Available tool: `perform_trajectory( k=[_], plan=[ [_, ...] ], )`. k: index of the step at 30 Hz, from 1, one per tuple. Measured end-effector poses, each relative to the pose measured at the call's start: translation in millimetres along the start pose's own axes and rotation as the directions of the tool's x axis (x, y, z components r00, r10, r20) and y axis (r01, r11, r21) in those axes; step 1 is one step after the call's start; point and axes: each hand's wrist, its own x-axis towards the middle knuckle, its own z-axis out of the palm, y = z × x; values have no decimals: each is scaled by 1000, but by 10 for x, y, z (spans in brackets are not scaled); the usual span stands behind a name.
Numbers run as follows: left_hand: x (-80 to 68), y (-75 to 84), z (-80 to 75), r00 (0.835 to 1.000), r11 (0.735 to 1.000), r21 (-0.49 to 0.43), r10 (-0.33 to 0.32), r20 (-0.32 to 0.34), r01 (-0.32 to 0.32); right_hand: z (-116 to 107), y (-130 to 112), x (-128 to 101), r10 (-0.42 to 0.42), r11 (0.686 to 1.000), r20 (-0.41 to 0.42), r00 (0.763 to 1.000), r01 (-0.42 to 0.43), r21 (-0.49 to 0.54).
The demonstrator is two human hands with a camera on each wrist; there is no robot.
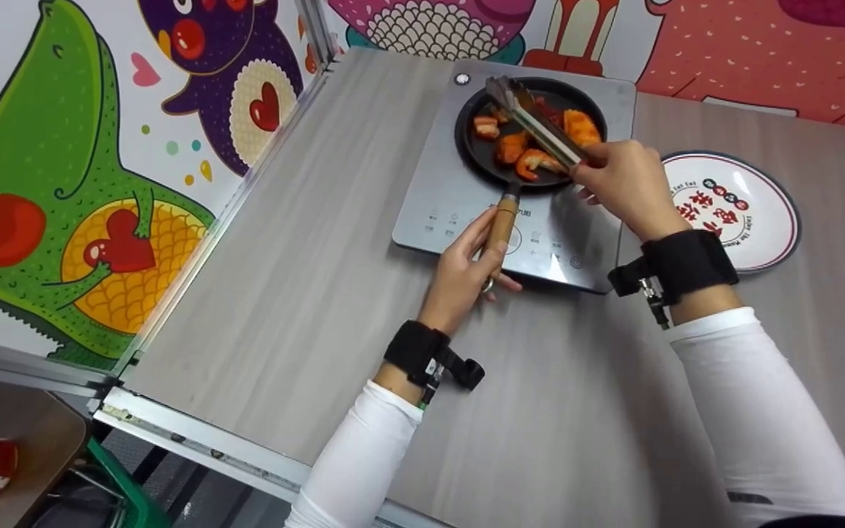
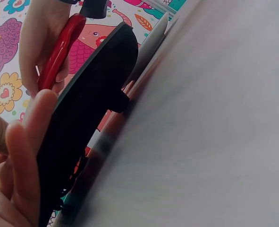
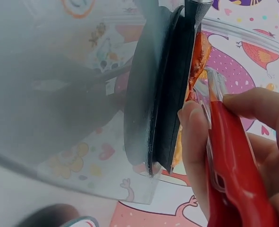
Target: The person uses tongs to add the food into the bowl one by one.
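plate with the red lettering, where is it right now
In the head view the plate lies on the wooden table, right of the induction cooktop and the frying pan, just beyond the right hand holding the tongs.

Grey wood-grain table (image 1: 334,242), induction cooktop (image 1: 437,198) lying on it (silver-topped), printed plate (image 1: 760,213) just beside the cooktop

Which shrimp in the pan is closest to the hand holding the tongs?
The curled shrimp at the pan's near edge, just left of the right hand.
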Motion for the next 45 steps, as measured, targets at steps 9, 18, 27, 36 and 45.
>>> perform_trajectory(
  k=[9,18,27,36,45],
  plan=[
    [-1,-2,3,1000,1000,8,-3,1,3,-98,43,-41,-2,999,-41,999,0,-45],
    [7,-8,10,1000,1000,13,-12,3,12,-145,113,-94,-22,999,-71,997,19,-43],
    [10,-5,10,1000,1000,23,-16,-4,16,-253,312,-377,-26,994,-185,982,7,-106],
    [19,-6,-4,1000,999,32,-6,9,6,-384,752,-1029,-83,988,-253,964,47,-144],
    [15,-11,3,1000,999,36,0,6,0,-480,1188,-1949,-19,984,-179,984,-14,-178]
  ],
)
